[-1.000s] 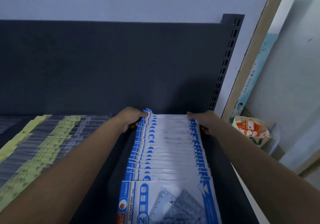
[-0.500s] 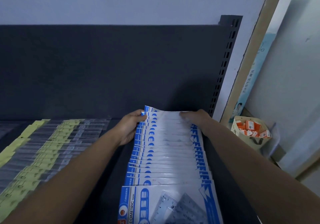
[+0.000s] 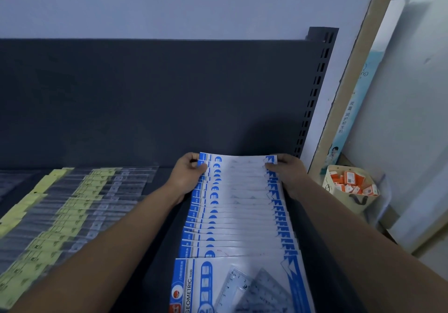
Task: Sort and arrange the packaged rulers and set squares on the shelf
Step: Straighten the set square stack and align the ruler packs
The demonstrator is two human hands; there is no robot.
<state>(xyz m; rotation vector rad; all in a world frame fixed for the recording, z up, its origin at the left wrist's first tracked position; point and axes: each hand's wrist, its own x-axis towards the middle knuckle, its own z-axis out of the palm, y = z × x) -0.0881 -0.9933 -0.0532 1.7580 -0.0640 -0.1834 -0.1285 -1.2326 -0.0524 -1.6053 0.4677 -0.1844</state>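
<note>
A long overlapping row of blue-and-white geometric set packs point(image 3: 238, 218) runs from the shelf's front toward its back panel. The rearmost pack point(image 3: 238, 161) is lifted at the far end, its top edge curling up. My left hand point(image 3: 188, 174) pinches that pack's left edge. Its right edge is pinched by my right hand point(image 3: 288, 173). The nearest pack point(image 3: 232, 286) shows clear set squares and a ruler through its window.
To the left lie rows of clear ruler packs with yellow header cards point(image 3: 65, 213). The dark shelf back panel point(image 3: 155, 99) and its slotted upright point(image 3: 315, 89) rise behind. A paper bag of small orange boxes point(image 3: 349, 184) sits right of the shelf.
Both hands shifted from the sides of the row's far end onto the rearmost pack's edges and raised it, so its top edge now curls up.
</note>
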